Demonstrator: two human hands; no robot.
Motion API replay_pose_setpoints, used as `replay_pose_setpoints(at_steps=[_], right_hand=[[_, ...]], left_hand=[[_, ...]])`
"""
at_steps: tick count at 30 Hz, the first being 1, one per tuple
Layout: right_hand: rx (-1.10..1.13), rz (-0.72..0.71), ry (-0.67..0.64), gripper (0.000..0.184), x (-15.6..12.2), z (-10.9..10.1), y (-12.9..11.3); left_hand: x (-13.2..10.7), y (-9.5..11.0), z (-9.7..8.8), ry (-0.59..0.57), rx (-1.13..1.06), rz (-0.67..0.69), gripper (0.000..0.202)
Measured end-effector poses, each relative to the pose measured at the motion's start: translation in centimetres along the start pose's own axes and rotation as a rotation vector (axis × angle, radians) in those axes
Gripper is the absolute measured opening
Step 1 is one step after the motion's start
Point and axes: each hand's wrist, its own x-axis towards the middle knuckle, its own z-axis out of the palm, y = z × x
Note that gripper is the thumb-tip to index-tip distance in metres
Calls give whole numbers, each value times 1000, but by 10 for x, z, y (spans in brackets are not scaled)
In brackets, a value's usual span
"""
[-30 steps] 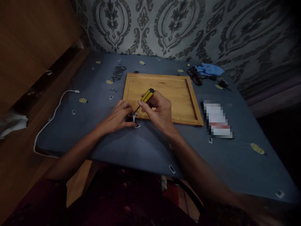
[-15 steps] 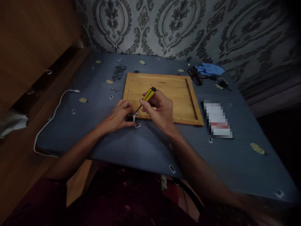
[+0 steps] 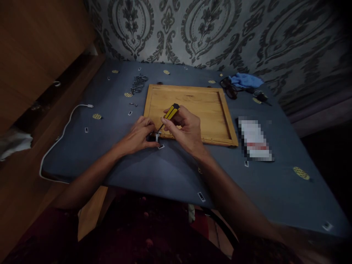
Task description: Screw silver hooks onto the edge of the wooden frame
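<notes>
My right hand is closed around the yellow and black handle of a screwdriver. The screwdriver leans, its tip down at a small metal hinge-like piece on the near left corner of a wooden panel with a raised frame. Beside that corner my left hand grips the metal piece, fingers on the wood above and thumb stretched below. My left fingers partly hide the corner, and any screw under the tip is too small to make out.
A heap of small metal parts and a few loose screws lie left of the panel. To the right are a phone-like object, blurred out, sunglasses, a blue cloth and keys. A white cable runs along the left edge.
The screwdriver handle and my right hand have shifted slightly left and tilted, while the tip stays at the metal piece. My left hand has stayed in place.
</notes>
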Motion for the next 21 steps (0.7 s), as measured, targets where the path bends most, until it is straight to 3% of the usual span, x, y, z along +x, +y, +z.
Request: replay_pose_setpoints(at_steps=[3, 12, 21], right_hand=[[-18, -25, 25, 34, 1, -1, -1], [151, 17, -79, 39, 4, -2, -8], [153, 30, 21, 40, 3, 4, -5]], left_hand=[[0, 0, 0, 3, 3, 3, 43], [-1, -1, 1, 17, 5, 7, 45], [0, -4, 4, 28, -9, 10, 43]])
